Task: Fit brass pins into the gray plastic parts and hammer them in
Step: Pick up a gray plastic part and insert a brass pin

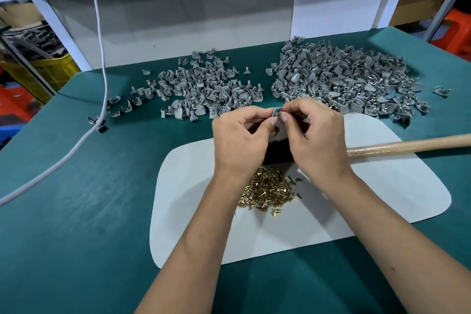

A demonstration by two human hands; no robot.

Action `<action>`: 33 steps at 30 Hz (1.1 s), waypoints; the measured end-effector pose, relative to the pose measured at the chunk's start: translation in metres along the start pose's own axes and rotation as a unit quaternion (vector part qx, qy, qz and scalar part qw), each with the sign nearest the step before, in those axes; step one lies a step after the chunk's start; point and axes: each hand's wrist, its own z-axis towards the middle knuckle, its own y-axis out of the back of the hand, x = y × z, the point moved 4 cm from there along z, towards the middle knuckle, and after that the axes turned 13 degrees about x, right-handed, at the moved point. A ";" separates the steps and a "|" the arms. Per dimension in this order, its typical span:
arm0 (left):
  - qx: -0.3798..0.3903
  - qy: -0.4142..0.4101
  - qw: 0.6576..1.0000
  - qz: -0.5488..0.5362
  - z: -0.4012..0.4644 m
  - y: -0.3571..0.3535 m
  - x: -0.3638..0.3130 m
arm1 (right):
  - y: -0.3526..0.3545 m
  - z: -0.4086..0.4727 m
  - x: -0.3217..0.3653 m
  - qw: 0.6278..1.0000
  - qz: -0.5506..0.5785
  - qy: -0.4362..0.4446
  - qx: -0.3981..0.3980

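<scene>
Between the two hands, raised just above the mat, sits one gray part (276, 112), pinched from both sides: the left hand (242, 140) holds it with thumb and curled fingers, and the right hand (316, 135) meets it fingertip to fingertip, its thumb and forefinger closed on the same piece. Whether a pin is caught in the right fingers cannot be told; the spot is too small and blurred. Below the wrists, nearer the body, a loose heap of brass pins (269, 190) lies on the white mat (382, 201), partly hidden by the left forearm. Under the hands a dark block (276, 154) rests on the mat, mostly covered by them. Right of the right hand, a wooden handle (407, 146) reaches out over the mat edge toward the frame side. Beyond the fingertips, on the green table (76, 211), two piles of gray parts spread out: a thinner left pile (201, 86) and a denser right pile (346, 79), several of the latter showing brass. Far left of the left hand, a white cable (102, 58) trails down across the table.
</scene>
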 end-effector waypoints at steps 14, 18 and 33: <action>0.004 0.017 1.000 0.007 -0.004 -0.005 0.000 | -0.002 -0.003 0.001 0.999 0.007 -0.047 -0.016; 0.010 0.019 1.000 0.015 -0.003 -0.003 -0.001 | -0.002 -0.003 0.000 0.999 0.006 -0.046 -0.016; -0.011 0.021 0.988 0.156 -0.002 0.018 -0.008 | 0.051 0.020 -0.041 0.927 -0.135 -0.092 0.338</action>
